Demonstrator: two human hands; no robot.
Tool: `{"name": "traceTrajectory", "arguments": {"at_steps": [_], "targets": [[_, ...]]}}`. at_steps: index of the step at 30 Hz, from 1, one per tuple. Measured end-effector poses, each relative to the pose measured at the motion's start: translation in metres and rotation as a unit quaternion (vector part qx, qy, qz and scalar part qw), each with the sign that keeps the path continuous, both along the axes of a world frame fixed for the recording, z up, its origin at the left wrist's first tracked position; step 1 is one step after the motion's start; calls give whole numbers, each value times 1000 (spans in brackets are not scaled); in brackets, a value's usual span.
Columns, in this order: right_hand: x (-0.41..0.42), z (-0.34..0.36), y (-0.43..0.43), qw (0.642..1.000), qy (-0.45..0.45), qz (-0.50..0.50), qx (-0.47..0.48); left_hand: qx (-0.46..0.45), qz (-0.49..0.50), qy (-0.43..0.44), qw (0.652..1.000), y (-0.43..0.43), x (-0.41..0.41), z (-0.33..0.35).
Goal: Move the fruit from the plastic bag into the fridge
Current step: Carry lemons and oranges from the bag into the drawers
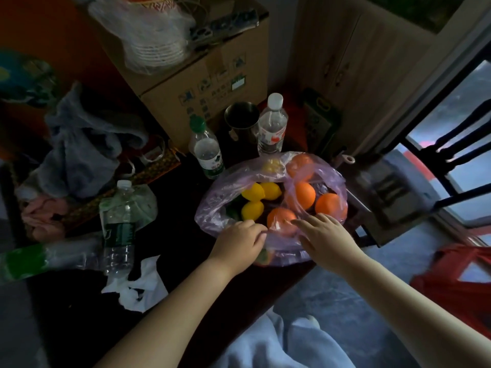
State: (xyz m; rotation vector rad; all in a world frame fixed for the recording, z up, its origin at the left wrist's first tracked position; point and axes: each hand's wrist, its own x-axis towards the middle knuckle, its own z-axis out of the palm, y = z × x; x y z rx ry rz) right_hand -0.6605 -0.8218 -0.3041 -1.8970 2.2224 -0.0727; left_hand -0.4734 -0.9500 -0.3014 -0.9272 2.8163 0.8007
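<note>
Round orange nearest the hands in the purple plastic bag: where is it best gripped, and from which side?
Probably from above, on the near side. Cup the round orange over its top, fingers round its widest part: it is a smooth ball lying by the near rim of the purple plastic bag, with yellow lemons close on its left. The right hand is beside it.

dim, soft-focus, edges warped; window (pixel 449 144) daylight.
</note>
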Motion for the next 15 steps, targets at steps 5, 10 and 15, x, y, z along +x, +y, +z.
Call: {"name": "traceTrajectory", "arguments": {"at_steps": [5,10,15], "targets": [[0,-6,24,999,-1,-20,31,22,-5,-1,1000,10,0,-9],[2,-7,34,998,5,-43,37,38,-1,17,999,9,0,-15],[13,11,1,996,-25,-56,-64,6,34,75,997,-6,-12,-12]]}}
